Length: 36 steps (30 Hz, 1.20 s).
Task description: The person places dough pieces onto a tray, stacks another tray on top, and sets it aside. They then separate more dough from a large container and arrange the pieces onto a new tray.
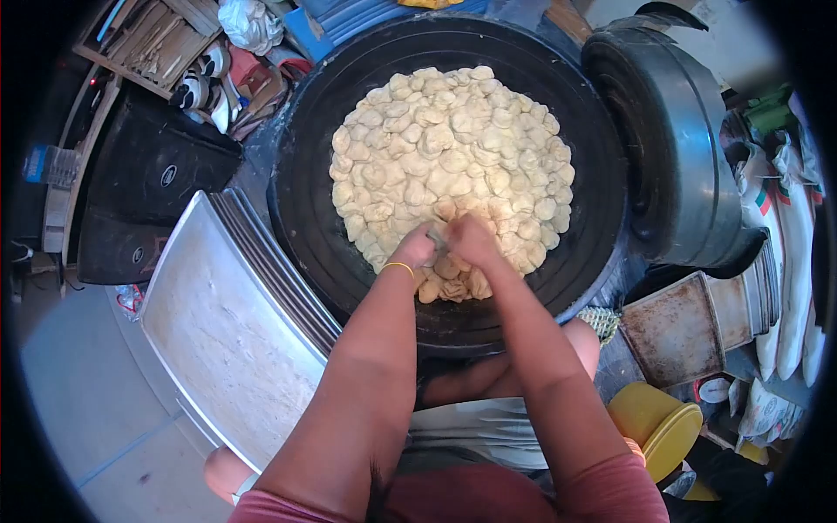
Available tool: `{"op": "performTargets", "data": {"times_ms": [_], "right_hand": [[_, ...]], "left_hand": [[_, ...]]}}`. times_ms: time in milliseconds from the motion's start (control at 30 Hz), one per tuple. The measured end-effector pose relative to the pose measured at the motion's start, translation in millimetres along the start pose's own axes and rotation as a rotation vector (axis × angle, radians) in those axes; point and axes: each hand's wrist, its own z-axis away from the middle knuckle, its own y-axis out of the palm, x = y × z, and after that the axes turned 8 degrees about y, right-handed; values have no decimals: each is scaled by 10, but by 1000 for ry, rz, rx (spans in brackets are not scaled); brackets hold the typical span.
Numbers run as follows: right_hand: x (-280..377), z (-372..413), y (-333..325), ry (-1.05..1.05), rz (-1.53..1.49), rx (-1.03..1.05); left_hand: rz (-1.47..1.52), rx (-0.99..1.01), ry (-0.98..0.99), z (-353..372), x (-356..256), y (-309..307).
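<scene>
Left hand (415,250) and right hand (473,241) pinch one dough piece (438,239) over the heaped basin (305,174); freeing it probably needs a firm twist.

Baking trays and stored goods crowd a flour-dusted work corner.

A stack of flat, silver, flour-dusted metal baking trays (228,324) rests on the grey concrete floor (83,392). Just beyond its far left corner stand two black boxy loudspeaker cabinets (148,179). Farther beyond those lie a pair of black-and-white shoes (202,85), a slatted wooden crate (153,39) and a crumpled white cloth bundle (250,22). Well to the right of the stack, a large black plastic tub (676,144) lies tipped on its side. Below it sit a rusty square metal tin (684,329) and a round yellow plastic container (658,424). White woven sacks with red and green stripes (789,231) are piled at the far right.
</scene>
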Motion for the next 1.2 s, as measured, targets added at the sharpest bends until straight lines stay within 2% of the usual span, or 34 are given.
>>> {"op": "performTargets", "data": {"times_ms": [33,100,133,167,200,233,300,333,367,400,433,467,500,567,600,633,700,733,767,800,833,867,900,933,967,1033,1067,1100,1133,1167,1200], "right_hand": [[109,24,-393,79,-102,-19],[68,38,-558,187,85,-200],[90,91,-458,190,80,-198],[154,144,-307,224,239,-144],[172,221,-146,265,400,-84],[157,275,2,267,404,-85],[94,365,229,-100,557,76],[121,326,51,-94,560,81],[116,184,-244,21,353,426],[119,109,-524,132,132,761],[35,100,-708,198,-191,560],[-364,-195,-613,153,-42,201],[-60,118,-914,327,231,-13],[-333,179,-512,444,429,63],[-273,213,-371,464,395,116],[-134,256,-224,483,364,168],[307,518,-204,288,454,250],[418,591,-380,290,456,251],[550,654,-559,250,299,437],[628,655,-637,201,137,620],[506,544,-682,291,-32,608],[222,311,-750,375,-201,593],[-515,-191,-382,296,-174,378],[-281,56,-757,379,-48,171],[-312,138,-622,377,-53,170],[-429,251,-242,266,567,89],[-146,366,-268,258,585,196],[157,479,-340,251,602,305],[203,497,-380,253,614,304],[235,508,-410,305,352,452],[265,490,-439,349,77,588]], "left_hand": [[2,-7,-4,-29,-87,-72],[-294,494,-84,-49,-234,-163],[-372,428,-146,-6,-366,-156],[-375,423,-140,2,-412,-100],[-381,-34,-149,80,-403,8],[-369,-491,-152,141,-383,104],[-392,-410,-83,226,-252,278],[-420,-328,-12,238,-163,355],[-419,-324,-16,186,-79,336],[-275,-25,-101,83,14,232],[-125,267,-183,-10,48,118],[-195,450,-285,152,-413,-111],[-196,449,-286,142,-363,-136],[-184,243,-275,91,-255,-133],[-458,92,-422,327,-656,-120],[-454,94,-419,317,-484,-39],[-95,-114,-437,187,-36,118],[-261,-79,-431,298,-238,90],[-263,-78,-435,234,-130,135],[-222,120,-308,108,82,169],[-176,310,-184,64,227,165],[-181,297,-193,213,-49,83],[-87,345,-394,490,-626,-22],[10,395,-591,653,-945,-82],[5,392,-591,634,-916,-140],[85,392,-542,523,-758,-187],[117,21,-519,441,-623,-103],[128,25,-515,448,-606,-71],[-142,36,-446,483,-578,-43],[-416,47,-372,525,-546,-1],[-202,-42,-378,382,-187,191]]}}
